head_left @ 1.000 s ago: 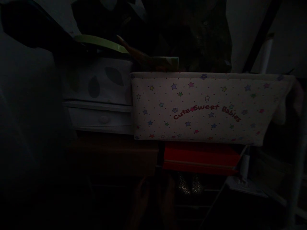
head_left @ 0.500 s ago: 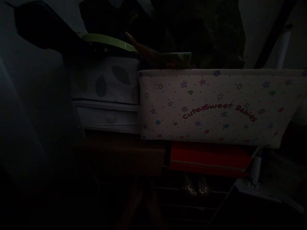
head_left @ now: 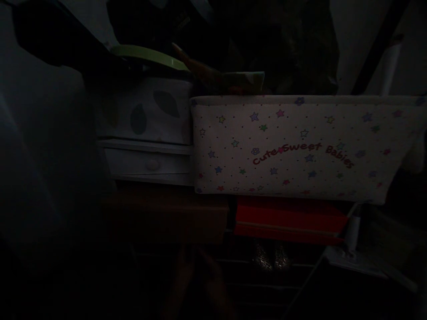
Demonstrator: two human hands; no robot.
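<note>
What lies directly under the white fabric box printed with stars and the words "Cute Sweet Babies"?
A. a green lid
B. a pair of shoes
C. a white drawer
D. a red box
D: the red box sits right beneath the fabric box, touching its bottom edge; the white drawer is beside it, to the left.

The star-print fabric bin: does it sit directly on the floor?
No. The star-print fabric bin rests on top of a red box, with a darker shelf space and sparkly shoes visible below that.
</note>
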